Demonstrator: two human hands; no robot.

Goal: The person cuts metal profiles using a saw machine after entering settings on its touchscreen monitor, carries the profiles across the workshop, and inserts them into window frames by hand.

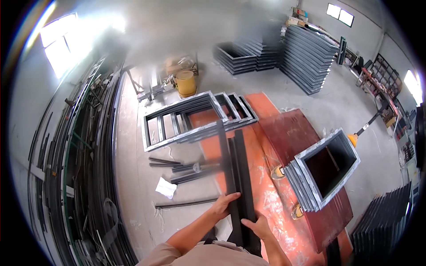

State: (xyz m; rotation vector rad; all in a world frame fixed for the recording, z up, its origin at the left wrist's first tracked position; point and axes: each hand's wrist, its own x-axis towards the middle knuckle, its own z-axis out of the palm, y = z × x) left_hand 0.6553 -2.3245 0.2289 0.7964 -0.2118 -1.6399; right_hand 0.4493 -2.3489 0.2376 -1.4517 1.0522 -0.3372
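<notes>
Long dark metal profiles (243,170) stand out in front of my body, pointing away from me, with their near ends close to my waist. My left hand (225,205) is closed round their left side, thumb lying on top. Lower down, my right hand (258,225) grips the right side, its fingers partly hidden beneath. Several grey rectangular metal frames (178,132) lie overlapped on the floor beyond the far ends. Left of the profiles, more loose dark bars (191,175) lie on the floor near a white paper (166,188).
A stack of rectangular frames (306,188) rests on a dark red board (290,128) to the right, over an orange sheet (266,177). Tall frame stacks (306,57) stand at the back, near a yellow bucket (186,83). Long bars (84,159) fill racks along the left wall.
</notes>
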